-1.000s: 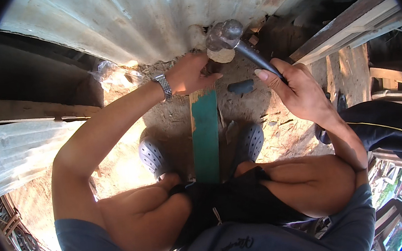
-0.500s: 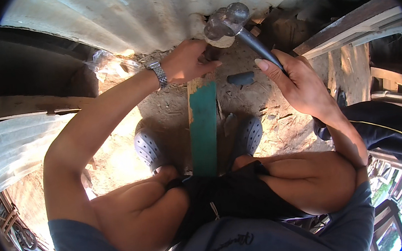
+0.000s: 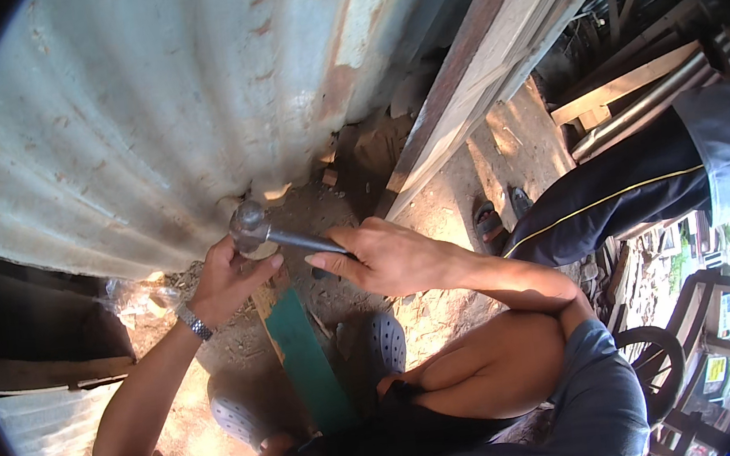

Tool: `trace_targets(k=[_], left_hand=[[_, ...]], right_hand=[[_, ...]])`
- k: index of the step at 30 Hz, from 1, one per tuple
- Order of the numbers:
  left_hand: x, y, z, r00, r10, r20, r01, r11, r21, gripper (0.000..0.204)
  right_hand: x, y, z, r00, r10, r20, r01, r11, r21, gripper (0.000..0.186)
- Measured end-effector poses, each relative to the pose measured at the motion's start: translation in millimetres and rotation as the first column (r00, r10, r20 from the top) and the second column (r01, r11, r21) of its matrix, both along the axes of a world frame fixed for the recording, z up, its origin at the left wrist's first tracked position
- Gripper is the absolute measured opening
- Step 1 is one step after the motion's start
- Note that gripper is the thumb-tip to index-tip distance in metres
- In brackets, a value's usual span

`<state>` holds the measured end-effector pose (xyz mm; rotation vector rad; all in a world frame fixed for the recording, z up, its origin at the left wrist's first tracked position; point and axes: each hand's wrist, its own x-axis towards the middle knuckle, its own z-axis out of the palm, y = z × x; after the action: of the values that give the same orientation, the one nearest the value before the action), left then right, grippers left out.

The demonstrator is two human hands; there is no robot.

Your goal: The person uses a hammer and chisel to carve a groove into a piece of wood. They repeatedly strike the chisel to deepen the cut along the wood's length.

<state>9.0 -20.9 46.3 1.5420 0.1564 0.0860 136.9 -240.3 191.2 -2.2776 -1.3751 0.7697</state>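
Observation:
My right hand grips the dark handle of a hammer, thumb laid along it. The hammer's rounded metal head is over my left hand, at the fingers and thumb. Those fingers are curled and partly hidden by the head; whatever is between them cannot be made out. A pale rounded patch shows just under the hammer head. Below the hands, a green-painted wooden board runs between my feet toward my lap, with bare wood at its far end and along one edge.
Corrugated metal sheeting rises ahead. A wooden frame leans at the right. Beyond it stands another person in dark trousers and sandals. Clear plastic lies at the left. My grey clogs rest on the dirt floor.
The view has turned rightward, bringing more of the other person and the wooden frame into sight. The hammer remains in my right hand, its head still close to my left fingers.

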Motion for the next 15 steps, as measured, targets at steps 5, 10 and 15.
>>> trace_targets(k=[5, 10, 15], left_hand=[[-3, -3, 1, 0.998, -0.004, -0.067, -0.001, 0.996, -0.086, 0.040], [-6, -2, 21, 0.998, 0.034, 0.061, -0.029, 0.997, -0.073, 0.047], [-5, -3, 14, 0.998, -0.042, 0.056, 0.034, 0.992, 0.123, 0.050]], right_hand=[[-1, -7, -2, 0.999, 0.025, -0.022, -0.025, 1.000, 0.001, 0.045], [0, 0, 5, 0.996, 0.063, -0.060, -0.061, 0.998, 0.024, 0.047], [1, -9, -3, 0.995, 0.085, 0.045, -0.087, 0.995, 0.052, 0.052]])
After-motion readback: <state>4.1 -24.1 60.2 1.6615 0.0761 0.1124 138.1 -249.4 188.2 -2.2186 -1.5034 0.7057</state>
